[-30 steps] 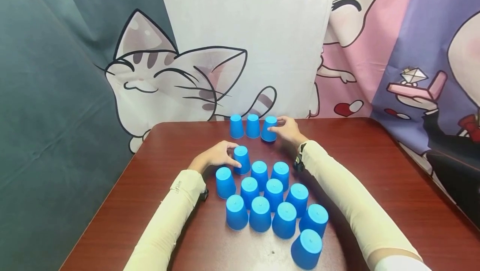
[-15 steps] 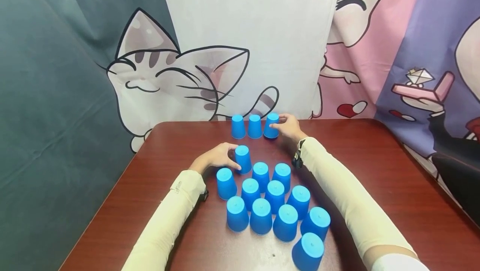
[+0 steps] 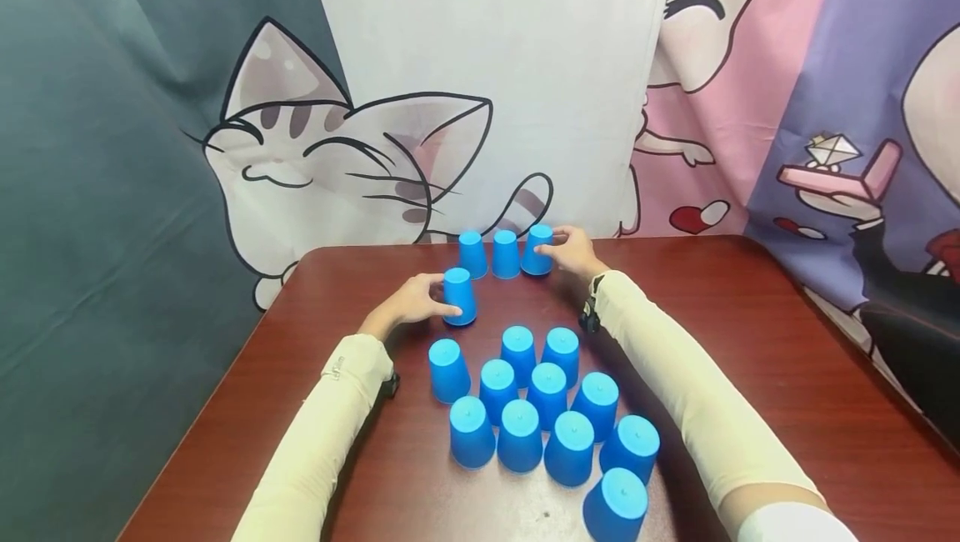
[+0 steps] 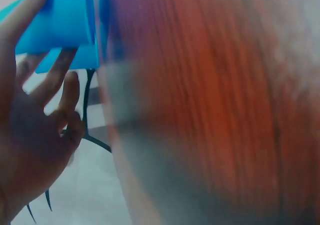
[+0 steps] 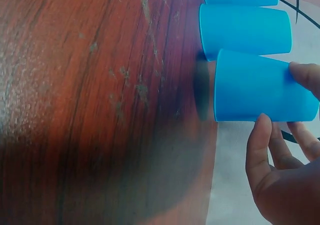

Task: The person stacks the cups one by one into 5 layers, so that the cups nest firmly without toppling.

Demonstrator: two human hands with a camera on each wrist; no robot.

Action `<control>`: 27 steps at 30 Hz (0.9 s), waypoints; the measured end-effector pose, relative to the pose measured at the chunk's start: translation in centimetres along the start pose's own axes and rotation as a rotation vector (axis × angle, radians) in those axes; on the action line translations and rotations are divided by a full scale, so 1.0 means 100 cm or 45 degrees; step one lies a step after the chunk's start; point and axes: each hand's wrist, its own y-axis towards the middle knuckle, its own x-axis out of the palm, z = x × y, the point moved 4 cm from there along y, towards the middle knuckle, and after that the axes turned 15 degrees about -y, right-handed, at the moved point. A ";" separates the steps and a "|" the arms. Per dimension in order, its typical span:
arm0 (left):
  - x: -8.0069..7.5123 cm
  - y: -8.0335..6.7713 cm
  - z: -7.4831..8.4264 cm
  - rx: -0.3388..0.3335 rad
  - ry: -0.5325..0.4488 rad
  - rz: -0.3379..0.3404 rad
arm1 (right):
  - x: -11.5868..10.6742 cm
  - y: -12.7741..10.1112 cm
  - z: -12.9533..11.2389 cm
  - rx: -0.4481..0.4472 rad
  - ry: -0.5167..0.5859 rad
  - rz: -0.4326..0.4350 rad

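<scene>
Table [image 3: 750,342]: dark red-brown wood grain, rounded far corners, its far edge against the hanging cloth; carries every cup listed below.

Cloth backdrop [image 3: 495,83]: hangs behind the far edge; cartoon cat on a white panel, grey to the left, pink and purple figures to the right.

Cluster of cups [image 3: 547,425]: a dozen blue plastic cups, all mouth-down, packed side by side between the forearms near the middle and the near edge; the nearest one leans.

Row of cups [image 3: 489,253]: two cups mouth-down at the far edge, just beside the right-hand cup and in line with it.

Right-hand cup [image 3: 537,248]: third of the far-edge row, at its right end; the right hand [image 3: 573,252] grasps its wall, thumb on one side and fingers on the other, as the right wrist view shows.

Left-hand cup [image 3: 459,296]: alone between the row and the cluster, toward the left edge; the left hand [image 3: 411,302] holds it, fingers curled round the side; the left wrist view is blurred.

Handling, as a judgement: thin moulded plastic, very light, fairly stiff but springy at the rim, smooth and somewhat slippery; unlikely to break; best taken round the tapered wall near the closed top, lightly, since a hard squeeze would flex it or a nudge topple neighbours.
</scene>
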 end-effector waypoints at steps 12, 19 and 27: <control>-0.024 0.020 -0.015 -0.233 0.164 0.493 | -0.001 0.005 0.008 0.006 -0.006 -0.008; -0.028 0.031 -0.024 -0.278 0.097 0.586 | 0.001 0.004 0.008 0.003 -0.012 -0.028; -0.029 0.040 -0.022 -0.334 0.101 0.606 | 0.001 0.007 0.011 0.000 -0.029 -0.055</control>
